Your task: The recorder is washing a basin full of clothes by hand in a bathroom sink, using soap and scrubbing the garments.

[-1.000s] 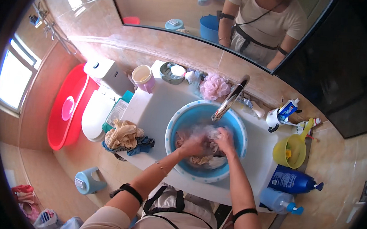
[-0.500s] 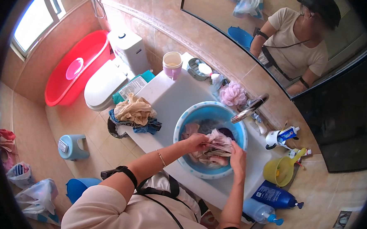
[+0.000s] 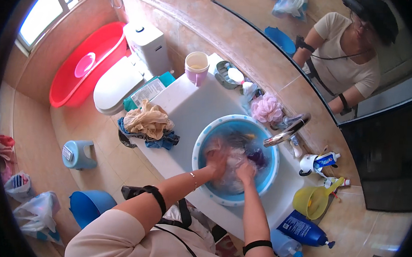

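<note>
A blue washbasin (image 3: 201,133) with a white, blue-dotted rim stands on the white counter, holding water and wet laundry. Both my hands are down in it. On the left, my left hand (image 3: 217,160) presses into a pale pink garment (image 3: 234,159); water and cloth hide its fingertips. My right hand (image 3: 245,171) is closed on the garment's right part, its fingers partly under water. Just right of that hand lies a dark purple cloth (image 3: 258,158), partly submerged. A chrome faucet (image 3: 287,132) reaches over the basin's right rim.
Beige and denim clothes (image 3: 149,123) lie piled on the counter's left end. A pink-and-white cup (image 3: 196,68) and a pink bath puff (image 3: 266,108) stand along the back. At right are a yellow dipper (image 3: 311,200) and pump bottles (image 3: 303,229). A blue stool (image 3: 79,154) is on the floor.
Both hands have gone down from above the basin into the water, taking the pale garment with them. The right hand has moved left and nearer; the water is now stirred up.
</note>
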The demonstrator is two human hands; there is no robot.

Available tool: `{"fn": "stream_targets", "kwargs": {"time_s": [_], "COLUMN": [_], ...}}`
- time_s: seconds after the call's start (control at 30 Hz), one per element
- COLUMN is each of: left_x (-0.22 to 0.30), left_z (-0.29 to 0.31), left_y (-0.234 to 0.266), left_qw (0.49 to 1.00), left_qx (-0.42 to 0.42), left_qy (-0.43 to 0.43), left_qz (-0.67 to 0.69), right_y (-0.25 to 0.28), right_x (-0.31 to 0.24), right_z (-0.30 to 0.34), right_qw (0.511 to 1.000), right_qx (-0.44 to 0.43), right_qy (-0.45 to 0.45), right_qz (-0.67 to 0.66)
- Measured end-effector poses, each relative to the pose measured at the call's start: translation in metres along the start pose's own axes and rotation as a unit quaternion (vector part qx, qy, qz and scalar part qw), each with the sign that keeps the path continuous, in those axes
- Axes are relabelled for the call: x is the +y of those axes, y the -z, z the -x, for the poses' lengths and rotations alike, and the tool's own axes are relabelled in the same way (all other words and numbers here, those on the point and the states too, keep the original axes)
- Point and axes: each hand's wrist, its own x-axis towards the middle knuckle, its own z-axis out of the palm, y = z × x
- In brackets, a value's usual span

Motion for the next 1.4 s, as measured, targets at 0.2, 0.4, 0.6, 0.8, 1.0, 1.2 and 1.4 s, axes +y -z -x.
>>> {"fn": "stream_targets", "kwargs": {"time_s": [0.2,0.4,0.6,0.8,1.0,1.2,1.4], "left_x": [-0.028,-0.018,0.018,0.027,0.026,0.047,0.057], "left_z": [-0.002,0.041,0.036,0.036,0.041,0.060,0.050], "left_y": [0.035,0.146,0.134,0.128,0.108,0.102,0.096], "left_qw": [0.976,0.340,0.201,0.362,0.456,0.300,0.430], "left_qx": [-0.094,-0.308,-0.341,-0.327,-0.418,-0.462,-0.404], "left_qy": [0.041,0.343,0.190,0.116,-0.028,-0.026,0.024], "left_qz": [0.193,0.820,0.898,0.865,0.785,0.834,0.807], "right_y": [0.051,0.116,0.136,0.094,0.106,0.103,0.099], "right_x": [-0.024,-0.056,-0.094,-0.057,-0.057,-0.054,-0.030], "right_z": [0.041,0.120,0.159,0.143,0.127,0.112,0.069], "right_qw": [0.990,0.908,0.803,0.686,0.637,0.488,0.641], "right_qx": [0.042,0.201,0.157,0.125,-0.061,-0.161,-0.099], "right_qy": [0.123,0.204,0.172,0.171,0.071,0.148,0.171], "right_qz": [-0.051,-0.306,-0.549,-0.696,-0.765,-0.845,-0.741]}}
